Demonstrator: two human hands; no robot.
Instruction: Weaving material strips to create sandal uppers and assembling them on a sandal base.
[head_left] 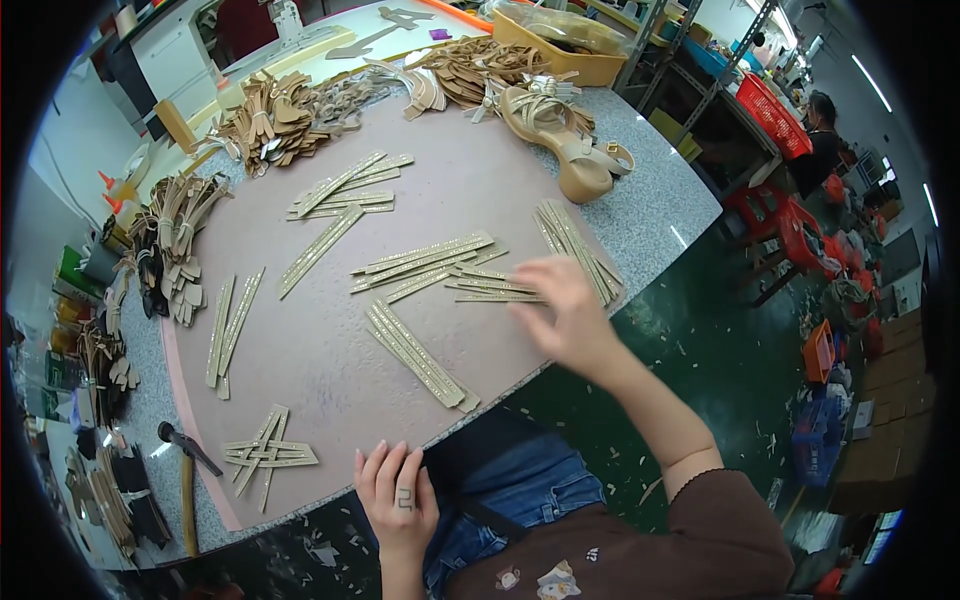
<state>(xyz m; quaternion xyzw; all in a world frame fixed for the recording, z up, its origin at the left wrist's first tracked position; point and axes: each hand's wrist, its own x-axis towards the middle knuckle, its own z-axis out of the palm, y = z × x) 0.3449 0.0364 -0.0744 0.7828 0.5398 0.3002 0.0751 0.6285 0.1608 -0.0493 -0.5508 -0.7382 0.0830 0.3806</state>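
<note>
Item: my right grip (572, 318), over the right part of the desk (660, 170); thumb and fingers spread, with a gap between them, at the right end of a small fan of pale gold-dotted strips (490, 285). Contact: cannot tell.

Item: my left grip (398, 500), at the near edge of the desk; fingers extended, thumb alongside, nothing seen in it.

Item: mauve mat (320, 350), covering most of the desk. The small fan lies on its right half, just right of a larger central pile (425, 262).

Further piles of like strips, on the mat: right-hand pile (572, 245), just beyond my right grip; slanting pile (420, 355), between my two grips; far pile (345, 190); left pile (232, 335); crossed pile (268, 453), near left.

Item: hammer (188, 505), wooden handle, dark head, left of the crossed pile.

Item: beige sandal (580, 165), lying at the far right.

Item: tan bundles (265, 125), heaped at the far left.

Item: yellow bin (590, 70), beyond the sandal.
</note>
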